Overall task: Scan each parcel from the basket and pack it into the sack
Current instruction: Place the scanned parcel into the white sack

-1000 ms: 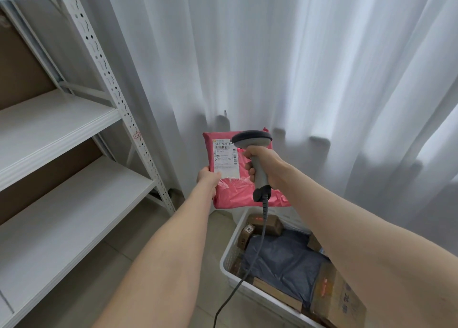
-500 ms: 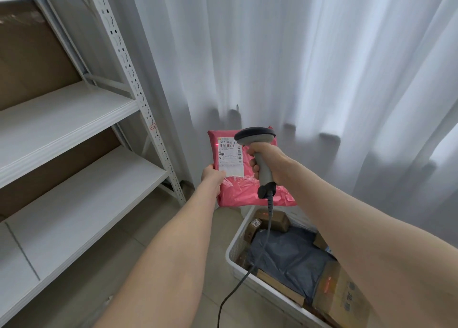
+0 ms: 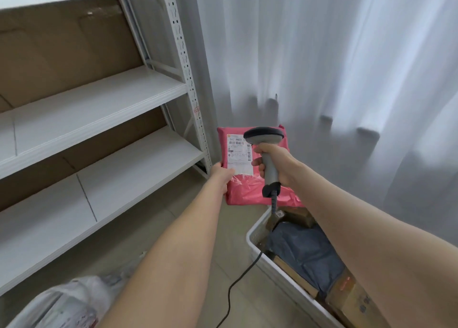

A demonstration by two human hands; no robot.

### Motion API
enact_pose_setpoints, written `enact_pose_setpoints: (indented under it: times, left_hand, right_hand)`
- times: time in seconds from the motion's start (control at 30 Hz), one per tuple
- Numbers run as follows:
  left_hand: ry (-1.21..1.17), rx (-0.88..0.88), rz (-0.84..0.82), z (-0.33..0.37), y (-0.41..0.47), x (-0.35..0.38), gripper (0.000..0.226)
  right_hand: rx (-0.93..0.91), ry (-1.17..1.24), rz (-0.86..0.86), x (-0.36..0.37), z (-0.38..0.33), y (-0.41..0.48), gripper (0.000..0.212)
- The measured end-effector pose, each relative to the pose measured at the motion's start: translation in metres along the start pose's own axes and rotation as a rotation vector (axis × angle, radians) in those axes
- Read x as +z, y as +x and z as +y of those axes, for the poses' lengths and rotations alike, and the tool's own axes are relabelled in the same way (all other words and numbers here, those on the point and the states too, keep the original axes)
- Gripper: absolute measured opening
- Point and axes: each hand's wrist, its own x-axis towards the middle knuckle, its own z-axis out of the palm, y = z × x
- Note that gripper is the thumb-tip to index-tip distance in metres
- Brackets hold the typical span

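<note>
Left hand (image 3: 222, 177) grips the pink poly mailer (image 3: 247, 191) by its left edge, thumb on the front just beside the label, the other fingers hidden behind the bag. Right hand (image 3: 278, 165) is wrapped tight round the grip of the handheld barcode scanner (image 3: 264, 135), fingers curled fully about the handle.

The mailer is up in the centre of the frame, held upright in front of the white curtain (image 3: 322, 55) and above the far end of the basket. It's glossy pink plastic, crinkled and puffy across the lower half. A white shipping label (image 3: 238, 154) fills its upper left, with barcodes and bold characters along the top. The scanner's dark-rimmed head sits right in front of the mailer's upper right, covering that corner and the label's right edge.

The black cable (image 3: 236, 282) drops from the handle and loops down to the bottom edge of the frame. Lower right is the white basket (image 3: 255, 239), holding a grey poly bag (image 3: 306, 253) with cardboard boxes (image 3: 347, 300) packed round it. Lower left corner shows a pale sack (image 3: 64, 303), blurred. The white shelving rack (image 3: 99, 109) fills the left side.
</note>
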Motion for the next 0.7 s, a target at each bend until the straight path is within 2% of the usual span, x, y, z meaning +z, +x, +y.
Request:
enact_pose_setpoints:
  times: [0.13,0.3,0.7]
  left_hand:
    - [-0.033,-0.046,0.076,-0.025,-0.016,-0.053,0.039]
    - [-0.111,-0.07,0.254,-0.06,-0.035,-0.143,0.039]
    - [-0.222,-0.158,0.623,-0.166,-0.065,-0.4,0.027]
  right_hand:
    - [0.024,0.013,-0.057,0.036,0.019,-0.005,0.01]
    - [0.077,-0.016,-0.122,0.108,0.057,-0.007,0.007]
    - [0.198,-0.132,-0.34,0.346,0.176,-0.014,0.009]
